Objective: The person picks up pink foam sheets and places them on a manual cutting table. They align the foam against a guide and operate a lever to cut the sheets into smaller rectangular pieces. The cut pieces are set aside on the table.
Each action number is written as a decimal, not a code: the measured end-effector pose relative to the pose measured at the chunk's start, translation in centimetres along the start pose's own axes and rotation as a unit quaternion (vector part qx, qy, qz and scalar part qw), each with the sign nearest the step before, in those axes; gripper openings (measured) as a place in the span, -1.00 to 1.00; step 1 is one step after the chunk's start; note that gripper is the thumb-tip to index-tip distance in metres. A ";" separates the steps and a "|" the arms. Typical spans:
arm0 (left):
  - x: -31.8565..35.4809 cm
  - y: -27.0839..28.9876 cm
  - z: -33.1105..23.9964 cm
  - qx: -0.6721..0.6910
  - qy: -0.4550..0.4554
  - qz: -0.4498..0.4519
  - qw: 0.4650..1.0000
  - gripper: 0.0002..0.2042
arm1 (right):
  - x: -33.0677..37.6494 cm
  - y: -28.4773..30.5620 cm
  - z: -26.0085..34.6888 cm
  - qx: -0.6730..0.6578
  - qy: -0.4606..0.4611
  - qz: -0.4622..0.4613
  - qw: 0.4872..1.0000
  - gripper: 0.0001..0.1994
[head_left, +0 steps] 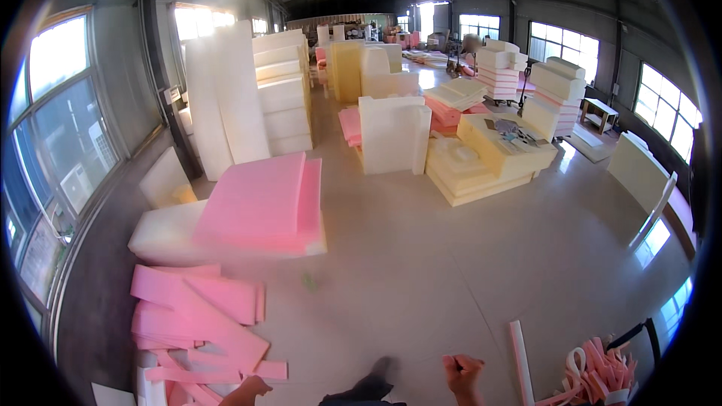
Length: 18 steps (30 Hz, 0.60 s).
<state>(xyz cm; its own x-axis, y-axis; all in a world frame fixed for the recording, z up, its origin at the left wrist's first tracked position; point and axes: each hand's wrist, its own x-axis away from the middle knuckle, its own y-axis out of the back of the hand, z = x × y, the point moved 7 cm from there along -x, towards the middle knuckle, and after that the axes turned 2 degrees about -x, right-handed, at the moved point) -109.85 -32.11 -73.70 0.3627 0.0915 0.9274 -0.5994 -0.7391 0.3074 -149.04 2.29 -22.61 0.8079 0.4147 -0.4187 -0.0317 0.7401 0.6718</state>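
My right hand (462, 376) shows at the bottom edge right of centre, fingers curled into a loose fist with nothing visible in it. My left hand (247, 391) barely enters at the bottom edge, close to a heap of pink foam strips (197, 323) on the floor; its fingers are cut off by the frame. A dark shoe or leg (370, 389) lies between the two hands. A narrow pale pink foam strip (520, 361) lies on the floor just right of my right hand.
A stack of pink foam sheets (259, 203) rests on a white foam slab (162, 237). Tall white foam blocks (226, 98) stand along the left wall. Yellow foam slabs (489, 162) and a white block (392, 134) stand mid-floor. Pink scraps (598, 376) fill the lower right.
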 end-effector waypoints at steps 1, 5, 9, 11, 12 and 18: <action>-0.2 2.7 -0.5 0.007 0.028 0.036 0.999 -0.63 | -2.5 0.1 -1.0 0.012 -0.025 -0.010 1.000 -0.58; -4.5 15.1 -9.8 0.092 -0.037 -0.069 0.993 -0.65 | -12.2 -2.1 -4.9 0.034 -0.027 0.000 0.999 -0.71; -14.3 27.7 -23.3 0.043 -0.170 -0.211 0.961 -0.74 | -22.8 -6.9 -7.7 0.029 0.024 0.065 0.997 -0.78; -14.3 37.4 -36.7 0.050 -0.223 -0.253 0.940 -0.75 | -27.1 -5.9 -11.0 0.048 -0.022 0.032 0.998 -0.78; -13.8 40.9 -41.8 0.088 -0.251 -0.233 0.935 -0.72 | -29.3 -5.8 -12.1 0.038 -0.038 0.012 0.999 -0.78; -12.4 54.4 -65.4 0.134 -0.409 -0.229 0.873 -0.58 | -39.7 -4.9 -20.7 0.053 -0.006 -0.020 0.998 -0.77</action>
<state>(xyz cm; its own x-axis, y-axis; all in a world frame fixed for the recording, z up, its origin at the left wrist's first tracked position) -193.56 -29.83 -54.50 0.9747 -0.0081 0.2233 -0.1091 -0.8893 0.4442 -193.14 -6.86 -21.92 0.8148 0.3785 -0.4392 0.0627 0.6956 0.7157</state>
